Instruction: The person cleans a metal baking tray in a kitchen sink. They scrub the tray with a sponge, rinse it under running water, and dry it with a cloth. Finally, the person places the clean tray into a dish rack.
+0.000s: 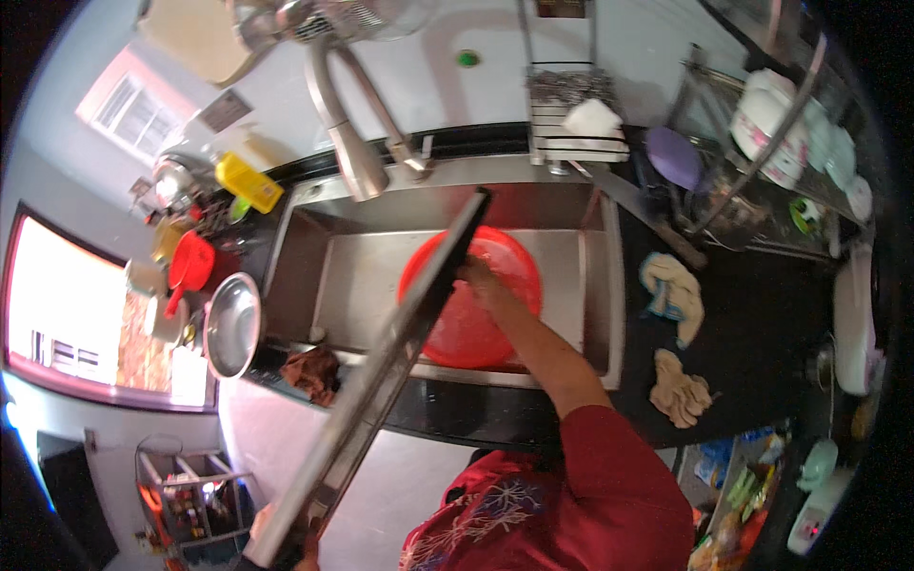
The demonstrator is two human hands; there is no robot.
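Observation:
A long, narrow panel [381, 366] with a pale metallic edge and a dark side slants over the sink from lower left to upper middle. At its near end, my left hand [307, 552] is closed around it, partly cut off by the lower edge. My right hand [479, 278] reaches over a red basin [490, 333], its fingers curled against the panel's dark side near the far end. The panel hides the fingertips and anything in them. The basin sits in the steel sink [357, 257], with what looks like water in it.
A steel faucet [357, 167] leans over the sink's back rim. Left of it stand a yellow bottle [249, 183], a red dipper [192, 262] and a steel bowl [233, 325]. A brown cloth [311, 374] lies by the front. Rags [678, 390] and a dish rack [762, 205] are right.

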